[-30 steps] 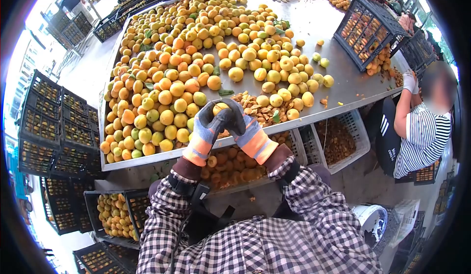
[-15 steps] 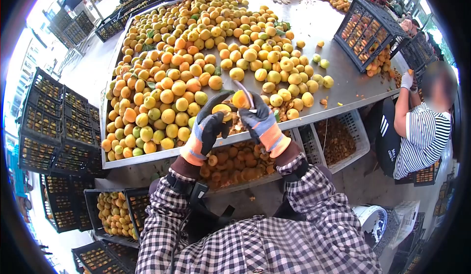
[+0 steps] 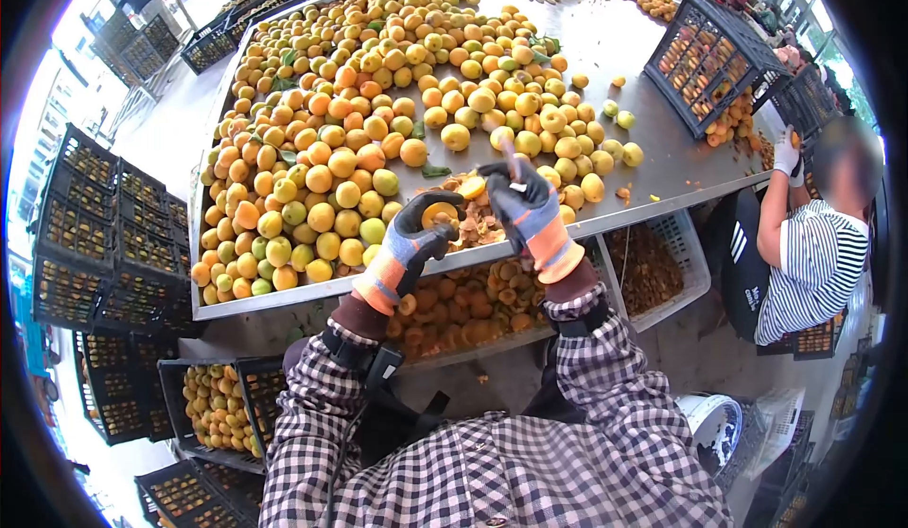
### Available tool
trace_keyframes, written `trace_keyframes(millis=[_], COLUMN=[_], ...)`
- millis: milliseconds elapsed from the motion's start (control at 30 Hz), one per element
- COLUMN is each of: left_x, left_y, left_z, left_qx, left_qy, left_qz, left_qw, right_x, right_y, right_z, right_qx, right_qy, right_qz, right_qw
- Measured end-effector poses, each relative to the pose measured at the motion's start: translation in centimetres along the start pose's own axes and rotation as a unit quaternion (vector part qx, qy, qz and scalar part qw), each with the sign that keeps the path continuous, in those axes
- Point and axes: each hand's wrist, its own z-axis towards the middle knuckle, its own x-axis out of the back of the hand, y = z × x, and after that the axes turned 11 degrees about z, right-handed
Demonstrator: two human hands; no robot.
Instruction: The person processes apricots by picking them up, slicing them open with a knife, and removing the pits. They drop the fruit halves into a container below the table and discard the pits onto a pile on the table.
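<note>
In the head view my left hand (image 3: 409,239), in a dark glove with an orange and blue cuff, is closed around a cut apricot half (image 3: 440,214), its cut face turned up. My right hand (image 3: 530,211), gloved alike, grips a small knife (image 3: 508,154) whose blurred blade points up and away from me. Beside the right fingers shows another piece of apricot (image 3: 471,186). Under and between both hands lies a heap of scraps (image 3: 480,225) at the table's near edge. Whole apricots (image 3: 350,164) are piled thickly just beyond and to the left.
The metal table (image 3: 605,55) has a raised rim. Below it stand a crate of apricot halves (image 3: 463,315) and a white crate of scraps (image 3: 653,268). A tilted black crate (image 3: 714,60) rests at right, near a seated person (image 3: 813,254). Stacked crates (image 3: 109,235) line the left.
My hands have moved apart, the left staying around its apricot half. The right hand with the knife has shifted slightly right, its blade swung more upright and away from the fruit.
</note>
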Motion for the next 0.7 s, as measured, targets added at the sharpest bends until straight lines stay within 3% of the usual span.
trace_keyframes(millis=[67, 133, 200, 333, 600, 700], left_x=[-0.8, -1.3, -1.7, -2.1, -2.6, -2.8], left_y=[0.2, -0.7, -1.5, -1.0, -1.4, -3.0], left_z=[-0.1, 0.1, 0.5, 0.0, 0.1, 0.5], left_qx=[0.014, 0.021, -0.048, 0.030, 0.000, -0.017], left_qy=[-0.020, -0.035, -0.042, -0.043, -0.027, -0.011], left_qz=[0.006, -0.021, 0.055, 0.029, 0.047, 0.057], left_qw=[1.000, 0.999, 0.996, 0.998, 0.999, 0.998], right_x=[-0.7, -1.9, -2.2, -3.0, -4.0, -4.1], right_y=[0.4, -1.0, -1.3, -1.6, 0.3, 0.2], right_z=[-0.1, -0.2, 0.3, 0.3, 0.2, 0.0], right_qx=[0.046, 0.121, 0.186, 0.227, 0.291, 0.227], right_qy=[0.091, 0.101, 0.116, 0.100, 0.066, 0.082], right_qz=[0.211, 0.287, 0.304, 0.280, 0.204, 0.235], right_qw=[0.972, 0.945, 0.927, 0.927, 0.932, 0.942])
